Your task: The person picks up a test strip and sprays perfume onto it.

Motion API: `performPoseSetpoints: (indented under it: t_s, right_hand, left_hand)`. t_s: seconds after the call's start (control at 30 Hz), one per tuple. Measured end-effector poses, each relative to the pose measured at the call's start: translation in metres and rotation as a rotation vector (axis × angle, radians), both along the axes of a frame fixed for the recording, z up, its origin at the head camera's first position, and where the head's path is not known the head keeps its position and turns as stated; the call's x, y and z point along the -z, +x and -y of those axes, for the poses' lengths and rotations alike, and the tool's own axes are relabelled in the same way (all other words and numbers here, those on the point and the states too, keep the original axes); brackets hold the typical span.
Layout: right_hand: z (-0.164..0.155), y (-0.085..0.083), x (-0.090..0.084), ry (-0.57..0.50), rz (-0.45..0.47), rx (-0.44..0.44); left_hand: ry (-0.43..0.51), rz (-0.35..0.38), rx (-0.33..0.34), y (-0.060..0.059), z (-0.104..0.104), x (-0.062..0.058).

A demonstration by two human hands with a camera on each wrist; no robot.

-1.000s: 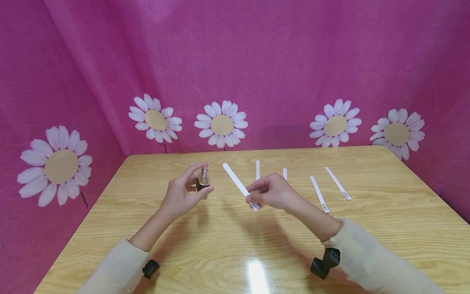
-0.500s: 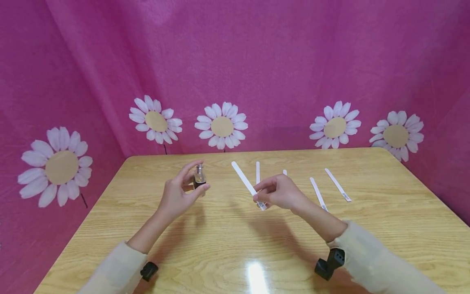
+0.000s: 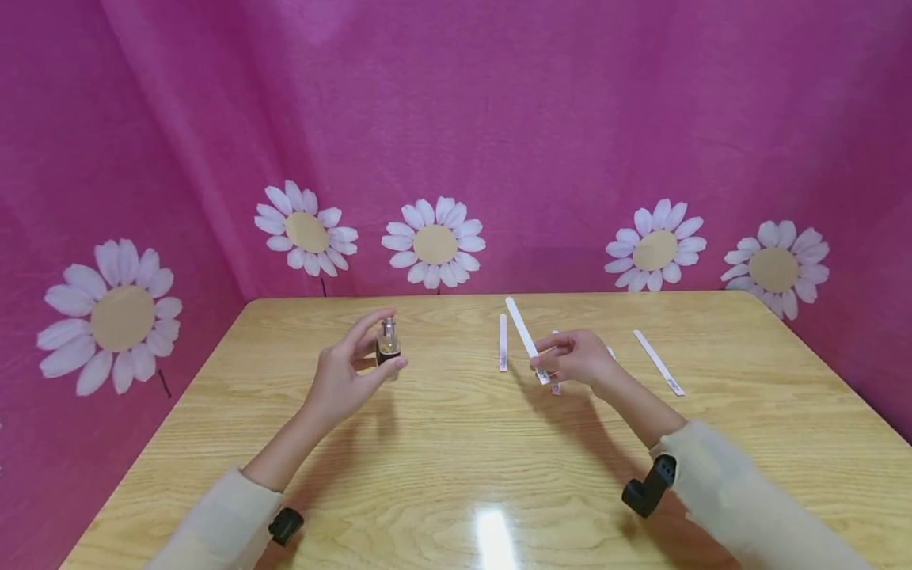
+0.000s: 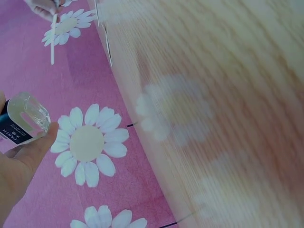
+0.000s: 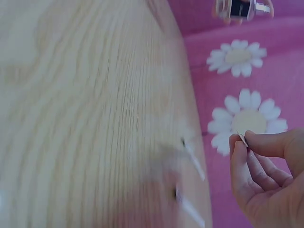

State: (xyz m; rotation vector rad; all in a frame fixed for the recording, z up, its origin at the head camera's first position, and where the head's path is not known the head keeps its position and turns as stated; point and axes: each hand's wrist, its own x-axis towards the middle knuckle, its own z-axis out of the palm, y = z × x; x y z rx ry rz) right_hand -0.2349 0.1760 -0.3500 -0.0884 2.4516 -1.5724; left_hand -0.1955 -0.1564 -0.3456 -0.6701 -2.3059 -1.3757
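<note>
My left hand (image 3: 345, 376) holds a small clear glass perfume bottle (image 3: 388, 348) upright above the table, one finger at its top and the thumb low on its side. In the left wrist view the bottle (image 4: 28, 116) shows a dark label with white lettering. To the right, my right hand (image 3: 580, 362) pinches the printed lower end of a white perfume test strip (image 3: 522, 326), which slants up and to the left. The right wrist view shows that strip (image 5: 243, 139) nearly edge-on between thumb and fingers.
More test strips lie on the wooden table (image 3: 427, 475): one left of the held strip (image 3: 503, 344), one partly under the right hand (image 3: 556, 389), one farther right (image 3: 659, 364). Another peeks out behind the hand. A pink curtain (image 3: 541, 142) with white flowers stands behind.
My right hand has moved right and slightly away with the test strip, now over the strips on the table. The left hand shifted slightly left with the bottle, then stayed nearly still.
</note>
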Motion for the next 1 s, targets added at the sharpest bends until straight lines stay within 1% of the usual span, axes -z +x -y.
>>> performPoseSetpoints:
  t_s: [0.1,0.2,0.3,0.43,0.53,0.67,0.83,1.0]
  right_hand:
    - [-0.01,-0.008,0.005,0.011,0.012,0.04]
    - [-0.02,-0.015,0.009,0.047,0.007,0.067]
    - [-0.03,-0.021,0.015,0.058,0.006,0.091]
    - [-0.042,-0.03,0.022,0.034,0.026,0.117]
    - [-0.05,-0.037,0.026,0.045,0.031,0.139]
    - [-0.059,-0.047,0.03,0.073,0.04,0.172]
    - [-0.067,-0.056,0.031,0.082,0.095,0.24]
    - [-0.07,-0.066,0.033,0.105,0.093,0.257]
  left_hand:
    - [-0.005,-0.003,-0.002,0.0,0.001,-0.001]
    - [-0.009,-0.014,-0.005,0.0,0.001,-0.001]
    - [-0.001,-0.016,0.002,-0.001,0.001,0.0]
    - [0.011,-0.006,0.008,0.0,0.0,0.001]
    - [0.013,-0.004,0.006,0.001,0.001,0.001]
    - [0.015,-0.006,0.005,0.001,0.003,0.002]
    - [0.011,0.001,0.003,-0.001,0.004,0.002]
    - [0.021,0.013,0.015,-0.001,0.004,0.002]
